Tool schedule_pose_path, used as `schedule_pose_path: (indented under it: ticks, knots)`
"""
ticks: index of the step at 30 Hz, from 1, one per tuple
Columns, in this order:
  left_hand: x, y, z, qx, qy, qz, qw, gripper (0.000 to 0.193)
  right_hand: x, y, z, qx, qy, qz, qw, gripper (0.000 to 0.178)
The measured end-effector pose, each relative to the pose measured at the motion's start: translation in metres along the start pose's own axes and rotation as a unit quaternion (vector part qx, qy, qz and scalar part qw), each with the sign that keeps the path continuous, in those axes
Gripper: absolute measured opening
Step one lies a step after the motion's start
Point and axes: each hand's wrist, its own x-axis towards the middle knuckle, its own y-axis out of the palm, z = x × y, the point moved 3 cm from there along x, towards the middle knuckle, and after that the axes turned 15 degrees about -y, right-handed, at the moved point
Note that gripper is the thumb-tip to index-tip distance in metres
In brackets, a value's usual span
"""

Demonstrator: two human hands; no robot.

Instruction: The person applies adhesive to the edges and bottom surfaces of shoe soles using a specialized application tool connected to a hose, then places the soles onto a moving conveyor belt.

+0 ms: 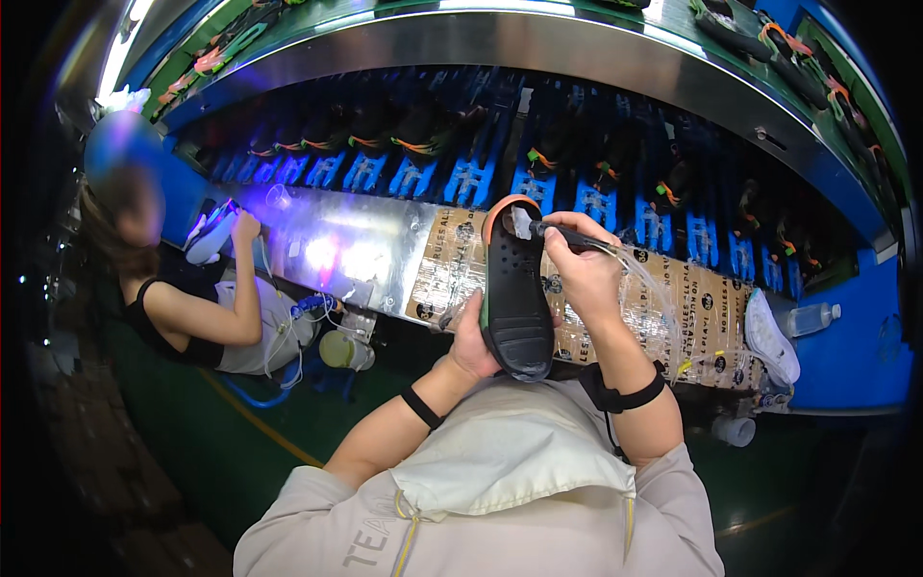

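A black shoe sole [517, 300] with an orange rim at its far end stands lengthwise in front of my chest. My left hand [473, 338] is closed on its left edge near the close end. In my right hand [586, 267] is a brush [555, 231] with a dark handle and pale bristles, gripped like a pen. A clear hose [652, 281] trails from it toward the right. The bristles lie against the inside of the sole's orange-rimmed end. Both wrists or forearms wear black bands.
A cardboard-covered ledge [673, 313] lies beyond my hands. Behind it runs a row of blue racks [596, 207] bearing dark shoes. A white sole-shaped piece [769, 338] and a clear bottle [813, 319] lie at right. A co-worker [197, 308] at left holds a shoe [212, 236].
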Motion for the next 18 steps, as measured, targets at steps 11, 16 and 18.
schedule_pose_path:
  ticks: [11,16,18]
  knots:
    - [0.014,0.008,-0.014,0.086,0.071,-0.049,0.993,0.075,-0.039,-0.012,0.063,-0.197,-0.134,0.399,0.886,0.018]
    - [0.012,0.007,-0.008,0.05,0.096,0.022,0.994,0.072,-0.015,-0.017,0.078,-0.151,-0.155,0.2,0.956,0.019]
    - [0.009,0.032,-0.004,0.067,0.083,-0.039,0.994,0.074,-0.004,-0.014,0.071,-0.131,-0.18,0.052,0.974,0.019]
